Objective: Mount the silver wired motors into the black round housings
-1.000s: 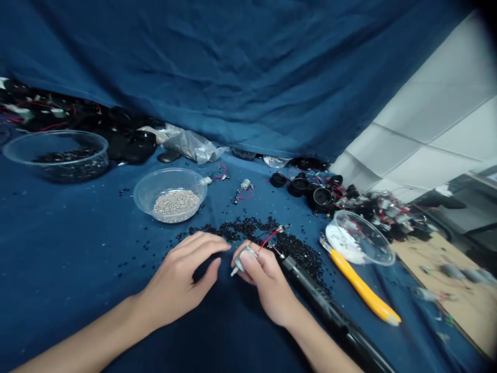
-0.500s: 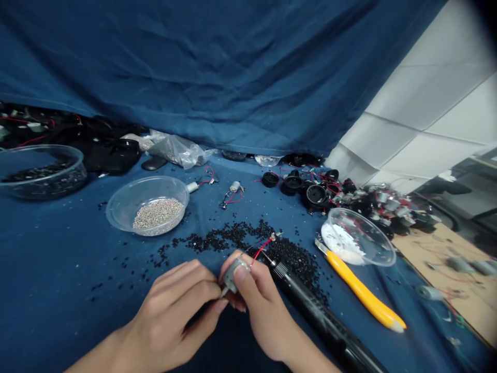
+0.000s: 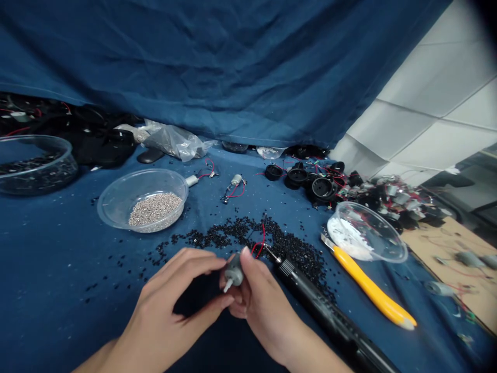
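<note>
My right hand (image 3: 260,303) pinches a small grey motor (image 3: 233,272) with a white shaft tip and red wires (image 3: 261,244) trailing behind it. My left hand (image 3: 171,311) curls beside it, thumb and forefinger tips close to the motor's shaft, and I cannot make out anything between them. Both hands hover low over the blue cloth (image 3: 70,269), just in front of a scatter of tiny black bits (image 3: 248,235).
A black pen-shaped tool (image 3: 322,311) lies right of my right hand, then a yellow-handled knife (image 3: 368,287) and a clear bowl with white stuff (image 3: 363,235). A clear bowl of silvery grains (image 3: 143,199) sits far left-centre, another bowl (image 3: 34,163) at far left. Loose motors and black parts (image 3: 349,189) crowd the back right.
My left hand has come in from flat on the cloth to curl at the motor's shaft. My right hand has turned the motor, and the wires now stand behind it.
</note>
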